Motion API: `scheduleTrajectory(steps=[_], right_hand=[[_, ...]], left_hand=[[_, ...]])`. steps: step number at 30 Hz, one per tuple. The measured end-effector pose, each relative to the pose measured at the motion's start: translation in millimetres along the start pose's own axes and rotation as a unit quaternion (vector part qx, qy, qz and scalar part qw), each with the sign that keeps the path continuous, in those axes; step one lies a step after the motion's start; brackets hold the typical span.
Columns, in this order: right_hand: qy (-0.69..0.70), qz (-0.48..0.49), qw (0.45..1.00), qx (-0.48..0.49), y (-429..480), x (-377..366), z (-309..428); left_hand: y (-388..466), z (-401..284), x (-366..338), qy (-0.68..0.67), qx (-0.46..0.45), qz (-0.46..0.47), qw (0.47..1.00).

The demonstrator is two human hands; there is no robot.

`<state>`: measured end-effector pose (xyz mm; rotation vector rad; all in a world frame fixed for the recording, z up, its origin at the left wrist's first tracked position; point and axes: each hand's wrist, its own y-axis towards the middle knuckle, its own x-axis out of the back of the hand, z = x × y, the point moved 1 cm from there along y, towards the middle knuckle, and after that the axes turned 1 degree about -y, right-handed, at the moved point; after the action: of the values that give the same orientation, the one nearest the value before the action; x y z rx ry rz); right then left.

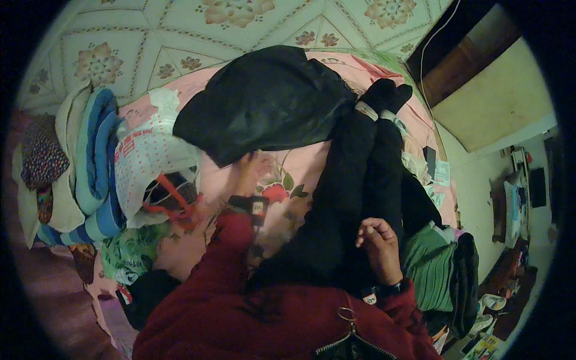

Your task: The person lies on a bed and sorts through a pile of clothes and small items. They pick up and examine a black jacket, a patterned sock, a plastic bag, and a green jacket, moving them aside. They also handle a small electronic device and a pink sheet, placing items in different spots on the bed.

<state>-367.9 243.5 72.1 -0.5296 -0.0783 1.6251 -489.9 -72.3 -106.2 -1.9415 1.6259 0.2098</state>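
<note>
A black garment with a slight sheen lies spread on the pink flowered bedsheet, left of my outstretched legs in black trousers. My left hand is at the garment's near edge, blurred by motion. Its fingers are partly hidden there, so I cannot make out whether it grips the cloth. Over my thigh is my right hand, fingers loosely curled and nothing visible in it. Both wrists wear dark bands.
At the left stand a white plastic bag with red print and folded blue bedding. A green plastic bag lies nearer me. On the right are a folded green ribbed garment and a dark phone-like object. A patterned wall covering borders the far side.
</note>
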Motion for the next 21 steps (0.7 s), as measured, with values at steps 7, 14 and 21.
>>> scheduleTrajectory(steps=[7,14,21], right_hand=[[0.023,-0.013,0.999,-0.018,13,16,-1],[0.021,-0.009,0.999,-0.025,10,17,1],[-0.025,0.026,0.999,0.036,20,-14,22]], left_hand=[[83,-22,-25,-0.185,0.01,-0.113,0.976],[98,-134,-68,0.511,-0.411,-0.127,0.744],[-17,-191,-270,0.387,-0.524,0.111,0.751]])
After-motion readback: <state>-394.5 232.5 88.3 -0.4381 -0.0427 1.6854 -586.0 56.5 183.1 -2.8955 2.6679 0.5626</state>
